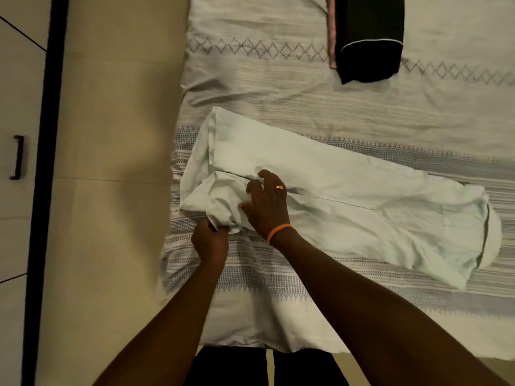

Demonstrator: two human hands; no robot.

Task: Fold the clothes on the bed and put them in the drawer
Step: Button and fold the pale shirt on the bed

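A pale mint shirt (348, 201) lies lengthwise across the bed (278, 87), its sides folded in and its collar end at the left. My left hand (209, 240) grips a bunched fold of the shirt at its near left corner. My right hand (267, 203), with a ring and an orange wristband, rests on the shirt's left part, fingers spread and slightly bent on the cloth. A folded black garment (367, 37) with a pink strip beside it lies at the bed's far side.
The bed has a white sheet with grey patterned bands. Beige floor (111, 135) runs along the bed's left side. At the far left stands a pale cabinet front with a dark handle (18, 157). My dark trousers show at the near edge.
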